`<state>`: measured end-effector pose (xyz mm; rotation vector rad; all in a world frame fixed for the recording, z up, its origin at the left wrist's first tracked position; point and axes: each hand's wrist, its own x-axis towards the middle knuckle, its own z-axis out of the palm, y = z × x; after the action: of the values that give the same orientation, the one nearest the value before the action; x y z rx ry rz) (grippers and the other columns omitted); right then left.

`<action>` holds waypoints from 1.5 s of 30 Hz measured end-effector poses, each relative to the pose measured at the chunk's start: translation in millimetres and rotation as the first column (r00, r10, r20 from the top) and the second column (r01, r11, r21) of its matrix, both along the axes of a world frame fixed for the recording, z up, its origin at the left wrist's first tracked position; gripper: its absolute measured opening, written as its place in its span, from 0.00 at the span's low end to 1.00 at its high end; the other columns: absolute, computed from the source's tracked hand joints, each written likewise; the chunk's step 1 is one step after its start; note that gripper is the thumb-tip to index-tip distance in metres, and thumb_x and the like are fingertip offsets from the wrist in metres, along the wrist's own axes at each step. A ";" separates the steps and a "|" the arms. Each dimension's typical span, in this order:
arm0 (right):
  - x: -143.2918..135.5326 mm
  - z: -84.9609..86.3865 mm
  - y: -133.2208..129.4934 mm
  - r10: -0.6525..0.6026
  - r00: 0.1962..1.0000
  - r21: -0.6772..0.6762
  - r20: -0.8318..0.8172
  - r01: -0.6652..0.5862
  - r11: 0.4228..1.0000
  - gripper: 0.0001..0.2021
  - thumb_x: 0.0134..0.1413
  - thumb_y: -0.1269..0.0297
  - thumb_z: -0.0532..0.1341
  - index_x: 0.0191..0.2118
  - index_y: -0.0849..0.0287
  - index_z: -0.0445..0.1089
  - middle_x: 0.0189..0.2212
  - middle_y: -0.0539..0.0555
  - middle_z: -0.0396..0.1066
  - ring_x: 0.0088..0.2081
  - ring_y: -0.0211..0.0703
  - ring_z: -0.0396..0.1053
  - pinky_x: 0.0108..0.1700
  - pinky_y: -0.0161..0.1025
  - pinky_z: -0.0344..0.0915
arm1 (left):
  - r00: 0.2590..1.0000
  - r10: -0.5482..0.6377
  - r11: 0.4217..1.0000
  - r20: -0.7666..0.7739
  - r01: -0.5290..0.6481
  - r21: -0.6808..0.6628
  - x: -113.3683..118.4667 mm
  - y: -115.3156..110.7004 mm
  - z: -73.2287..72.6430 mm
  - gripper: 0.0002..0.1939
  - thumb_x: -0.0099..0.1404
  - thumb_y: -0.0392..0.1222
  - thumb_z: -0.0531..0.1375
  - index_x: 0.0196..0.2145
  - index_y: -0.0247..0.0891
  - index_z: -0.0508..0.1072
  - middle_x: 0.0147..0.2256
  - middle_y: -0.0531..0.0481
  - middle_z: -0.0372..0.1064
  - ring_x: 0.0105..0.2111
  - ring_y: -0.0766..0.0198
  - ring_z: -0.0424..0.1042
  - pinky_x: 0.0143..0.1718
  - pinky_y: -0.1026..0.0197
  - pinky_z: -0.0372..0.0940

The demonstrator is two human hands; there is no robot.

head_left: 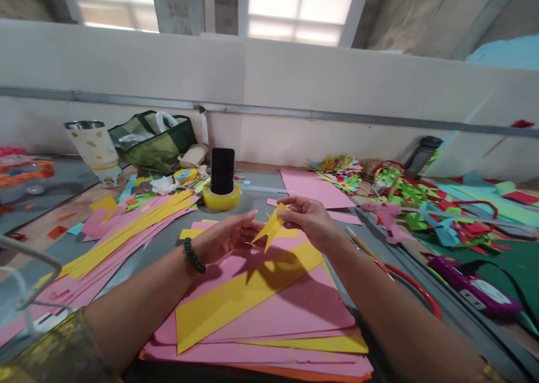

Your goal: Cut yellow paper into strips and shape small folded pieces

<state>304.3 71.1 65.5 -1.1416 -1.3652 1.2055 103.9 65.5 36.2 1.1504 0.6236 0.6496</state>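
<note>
Between the thumb and fingers of my right hand (309, 217) is a small yellow paper cut-out (272, 227) with pointed ends, held up above the stack. My left hand (236, 234), with a dark green bead bracelet (193, 255) on its wrist, is just left of the cut-out. Its fingers are stretched out and apart; I cannot tell if they touch one of the points. Below both hands, a wide yellow paper strip (227, 310) lies slantwise across a stack of pink sheets (311, 313). The cut-out's shadow falls on the strip.
A phone (222, 169) stands in a yellow tape roll (221, 199) behind the stack. Pink and yellow strips (138, 231) lie left, near a tumbler (96, 153). At right are scissors with red handles (415, 287), a pink glue gun (387, 217), a purple device (474, 287) and colourful scraps.
</note>
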 end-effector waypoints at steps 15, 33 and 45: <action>-12.5 -16.4 -2.8 0.099 0.995 -0.096 -0.022 -0.100 0.990 0.20 0.31 0.62 0.72 0.35 0.61 0.70 0.19 0.46 0.70 0.20 0.32 0.64 0.29 0.36 0.62 | 1.000 0.011 0.996 -0.028 -0.008 0.091 7.3 -0.1 -11.5 0.17 0.53 0.50 0.67 0.33 0.31 0.78 0.30 0.44 0.75 0.31 0.63 0.73 0.39 0.59 0.65; -11.0 -15.3 -0.2 0.081 0.996 -0.009 0.033 -0.080 0.997 0.19 0.31 0.63 0.71 0.34 0.62 0.69 0.22 0.47 0.70 0.25 0.35 0.67 0.31 0.36 0.63 | 0.998 0.066 0.998 -0.015 -0.066 0.021 9.1 0.6 -11.6 0.18 0.52 0.51 0.66 0.29 0.29 0.76 0.28 0.43 0.73 0.26 0.66 0.69 0.29 0.64 0.60; -9.1 -12.4 -2.2 0.049 0.996 -0.018 0.081 -0.048 0.999 0.17 0.34 0.61 0.70 0.33 0.61 0.70 0.22 0.48 0.70 0.23 0.33 0.66 0.25 0.33 0.61 | 0.995 0.098 0.995 0.021 -0.098 0.014 9.6 1.5 -11.6 0.19 0.51 0.49 0.67 0.17 0.34 0.66 0.15 0.58 0.56 0.16 0.75 0.53 0.20 0.68 0.50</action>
<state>295.2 68.9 53.0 -1.1861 -1.4539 1.2186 113.5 66.9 24.6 1.1312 0.6620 0.7495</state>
